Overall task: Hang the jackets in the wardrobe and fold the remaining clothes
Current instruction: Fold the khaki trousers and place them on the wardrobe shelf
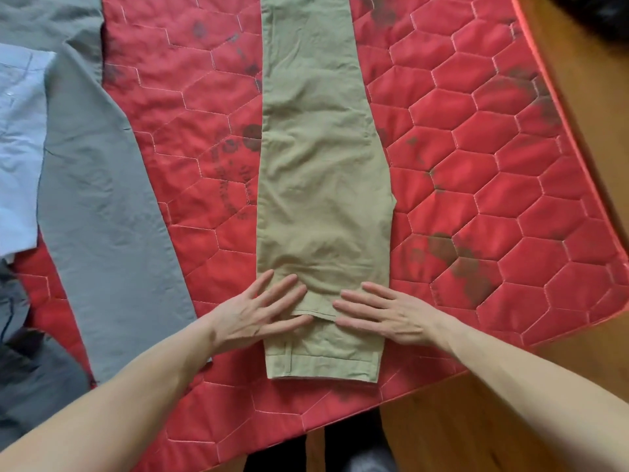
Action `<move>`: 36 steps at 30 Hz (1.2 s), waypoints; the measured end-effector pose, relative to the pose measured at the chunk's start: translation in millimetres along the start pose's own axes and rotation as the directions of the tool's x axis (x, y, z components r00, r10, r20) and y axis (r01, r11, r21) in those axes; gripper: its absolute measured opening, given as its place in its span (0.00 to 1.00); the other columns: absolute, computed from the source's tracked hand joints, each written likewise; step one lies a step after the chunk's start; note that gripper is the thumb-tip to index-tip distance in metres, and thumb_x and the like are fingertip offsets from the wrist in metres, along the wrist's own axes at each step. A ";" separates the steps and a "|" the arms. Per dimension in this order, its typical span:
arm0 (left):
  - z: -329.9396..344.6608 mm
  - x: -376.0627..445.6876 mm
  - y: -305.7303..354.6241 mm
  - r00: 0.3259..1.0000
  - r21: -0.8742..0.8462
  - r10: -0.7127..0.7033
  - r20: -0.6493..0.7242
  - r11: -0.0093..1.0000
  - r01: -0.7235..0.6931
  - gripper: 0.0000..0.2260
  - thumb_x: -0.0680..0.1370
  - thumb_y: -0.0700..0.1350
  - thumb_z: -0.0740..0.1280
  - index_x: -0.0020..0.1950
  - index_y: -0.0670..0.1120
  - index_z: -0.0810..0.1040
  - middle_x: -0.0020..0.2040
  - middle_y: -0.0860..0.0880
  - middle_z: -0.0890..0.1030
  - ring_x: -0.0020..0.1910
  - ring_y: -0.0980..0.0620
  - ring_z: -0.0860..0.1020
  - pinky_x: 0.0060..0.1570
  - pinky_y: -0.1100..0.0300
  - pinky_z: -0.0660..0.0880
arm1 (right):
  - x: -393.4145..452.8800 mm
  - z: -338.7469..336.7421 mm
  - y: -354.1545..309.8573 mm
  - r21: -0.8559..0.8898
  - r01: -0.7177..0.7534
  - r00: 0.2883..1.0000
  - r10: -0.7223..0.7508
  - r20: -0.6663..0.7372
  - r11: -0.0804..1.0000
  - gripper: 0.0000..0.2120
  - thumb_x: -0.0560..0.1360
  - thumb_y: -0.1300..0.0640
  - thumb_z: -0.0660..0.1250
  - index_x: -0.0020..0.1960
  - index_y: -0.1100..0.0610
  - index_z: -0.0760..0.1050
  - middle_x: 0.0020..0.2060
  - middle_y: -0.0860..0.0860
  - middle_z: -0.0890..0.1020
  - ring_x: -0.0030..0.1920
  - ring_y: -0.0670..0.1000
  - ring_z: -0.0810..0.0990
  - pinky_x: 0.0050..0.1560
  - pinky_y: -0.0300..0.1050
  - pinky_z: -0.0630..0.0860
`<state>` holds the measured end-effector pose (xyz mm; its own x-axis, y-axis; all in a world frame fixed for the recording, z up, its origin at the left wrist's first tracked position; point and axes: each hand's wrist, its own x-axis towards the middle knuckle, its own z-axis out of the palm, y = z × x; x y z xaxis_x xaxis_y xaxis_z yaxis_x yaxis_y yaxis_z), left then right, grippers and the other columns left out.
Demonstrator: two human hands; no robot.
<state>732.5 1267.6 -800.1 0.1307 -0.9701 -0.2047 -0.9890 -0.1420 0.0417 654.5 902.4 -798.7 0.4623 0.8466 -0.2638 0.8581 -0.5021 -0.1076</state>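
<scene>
both hands are pressing flat on the khaki trousers (320,185), fingers straight and spread: left hand (258,313) on the left side, right hand (384,316) on the right, a little apart, gripping nothing. these trousers are lying lengthwise down the middle of the red quilted mat (493,199), one end reaching toward the mat's near edge. grey trousers (102,206) are lying toward the mat's left edge, a pale blue shirt (17,158) overlapping them. wooden floor (476,420), perhaps, is showing beyond the near right corner.
</scene>
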 end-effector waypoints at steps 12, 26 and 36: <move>-30.8 0.7 1.4 0.970 -0.527 -0.033 0.243 0.835 0.160 0.40 0.80 0.69 0.36 0.84 0.45 0.41 0.85 0.50 0.41 0.83 0.46 0.38 0.81 0.44 0.40 | -2.1 -25.1 -28.8 0.420 -0.258 0.933 0.337 -0.124 0.870 0.27 0.83 0.59 0.55 0.81 0.50 0.64 0.79 0.47 0.68 0.80 0.49 0.64 0.80 0.56 0.56; -57.2 51.6 -19.5 0.329 -0.915 -0.927 0.179 -0.033 0.403 0.04 0.85 0.42 0.62 0.53 0.47 0.67 0.31 0.58 0.76 0.28 0.52 0.72 0.32 0.53 0.68 | 70.3 -46.5 8.6 0.880 -0.467 0.058 0.996 -0.061 0.081 0.20 0.81 0.39 0.55 0.61 0.52 0.74 0.31 0.55 0.81 0.33 0.64 0.80 0.35 0.55 0.74; -54.3 91.5 -53.5 0.053 -0.684 -0.940 0.337 -0.206 0.700 0.12 0.82 0.57 0.64 0.49 0.49 0.71 0.41 0.43 0.82 0.47 0.35 0.80 0.42 0.49 0.69 | 92.3 -51.8 36.0 0.612 -0.734 -0.197 0.955 0.223 -0.294 0.18 0.85 0.44 0.57 0.52 0.57 0.76 0.45 0.65 0.84 0.48 0.69 0.82 0.44 0.56 0.71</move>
<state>801.1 1175.7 -767.9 0.9131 0.1482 -0.3799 0.3425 -0.7844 0.5171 739.7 971.6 -777.3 0.6784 -0.6853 -0.2648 -0.7287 -0.5817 -0.3613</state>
